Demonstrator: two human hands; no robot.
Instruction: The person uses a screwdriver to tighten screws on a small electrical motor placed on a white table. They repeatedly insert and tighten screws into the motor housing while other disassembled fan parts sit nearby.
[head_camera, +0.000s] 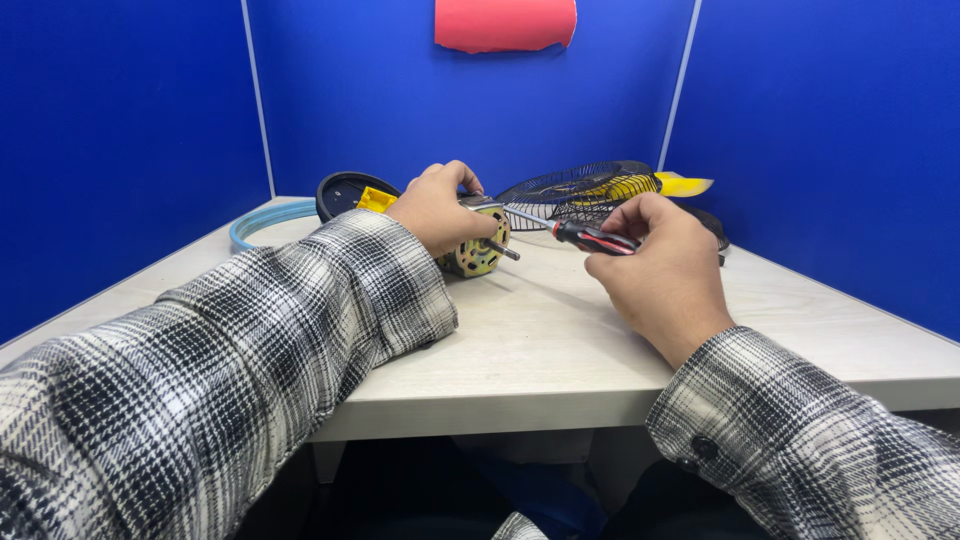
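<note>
My left hand (440, 205) grips a small fan motor (478, 250) with a yellowish metal body and a short shaft pointing right, resting on the pale table (520, 340). A screwdriver (592, 238) with a black and red handle is held in my right hand (660, 270). Its thin metal shank reaches left, and its tip meets the top of the motor next to my left fingers. Both arms wear black and white plaid sleeves.
Behind the motor lie a black wire fan guard (585, 190), a yellow fan blade (685, 185), a black round cover (345, 190) with a yellow part, and a light blue ring (265, 220). Blue partition walls enclose the table, with a red sheet (505, 22) on the back wall.
</note>
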